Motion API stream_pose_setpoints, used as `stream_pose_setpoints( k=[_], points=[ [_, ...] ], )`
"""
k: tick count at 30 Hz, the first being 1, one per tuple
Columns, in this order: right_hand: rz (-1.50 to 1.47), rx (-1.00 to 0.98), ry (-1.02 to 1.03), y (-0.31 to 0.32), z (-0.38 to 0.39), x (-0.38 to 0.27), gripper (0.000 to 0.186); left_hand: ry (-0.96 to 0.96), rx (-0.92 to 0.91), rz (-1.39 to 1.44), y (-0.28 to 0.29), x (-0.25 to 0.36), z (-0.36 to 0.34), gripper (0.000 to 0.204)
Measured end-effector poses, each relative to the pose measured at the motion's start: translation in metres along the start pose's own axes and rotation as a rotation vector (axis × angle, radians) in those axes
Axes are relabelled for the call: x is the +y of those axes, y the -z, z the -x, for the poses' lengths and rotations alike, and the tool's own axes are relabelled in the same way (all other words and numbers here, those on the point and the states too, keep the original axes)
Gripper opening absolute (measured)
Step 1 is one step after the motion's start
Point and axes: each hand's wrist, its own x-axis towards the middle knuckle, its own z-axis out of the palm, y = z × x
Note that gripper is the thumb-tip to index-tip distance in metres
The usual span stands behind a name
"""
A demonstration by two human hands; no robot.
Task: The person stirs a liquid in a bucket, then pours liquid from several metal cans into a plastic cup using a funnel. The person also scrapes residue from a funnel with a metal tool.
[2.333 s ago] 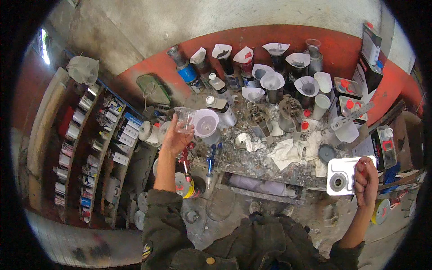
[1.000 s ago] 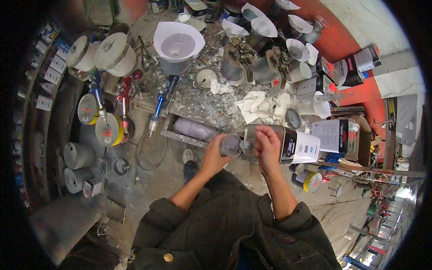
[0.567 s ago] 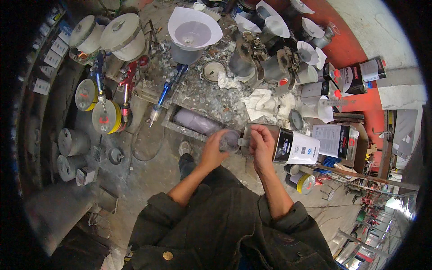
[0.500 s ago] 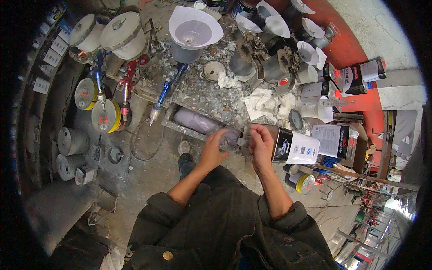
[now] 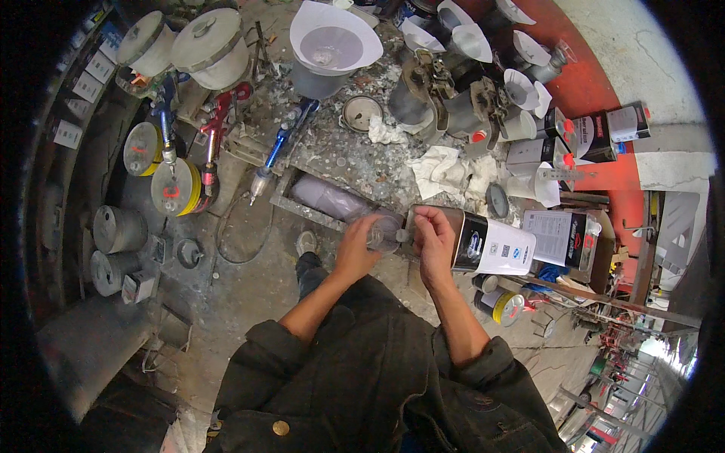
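My left hand holds a clear plastic cup in front of my chest. My right hand grips the top of a rectangular tin can with a black and white label, tipped on its side so that its spout end meets the cup's rim. Both hands are close together, just in front of the edge of the paint-spattered workbench. Whether liquid is flowing I cannot tell.
A large white paper funnel stands on a grey pot at the back of the bench, beside crumpled rags and several smaller funnel cups. Spray guns hang at the left. Grey cans sit on the floor.
2.3 s ago my left hand held the cup up at the bench and my right held the tin far right. Both hands have since come together low, the tin tipped against the cup.
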Motion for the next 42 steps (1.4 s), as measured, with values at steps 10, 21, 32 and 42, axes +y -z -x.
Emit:
stream_pose_setpoints(
  k=[10, 21, 32, 42],
  points=[
    [-0.061, 0.005, -0.088, 0.000, 0.003, -0.010, 0.014, -0.026, 0.050, 0.025, -0.004, -0.003, 0.000, 0.072],
    [-0.086, -0.002, -0.100, -0.001, 0.004, -0.012, 0.014, 0.010, 0.032, -0.001, -0.002, 0.001, 0.002, 0.072],
    [-0.038, -0.006, -0.066, 0.000, 0.002, -0.009, 0.013, -0.026, 0.006, -0.027, -0.005, -0.009, 0.002, 0.074],
    [-0.042, 0.002, -0.058, 0.001, 0.002, -0.008, 0.015, -0.036, 0.055, 0.027, -0.005, -0.006, 0.001, 0.072]
  ],
)
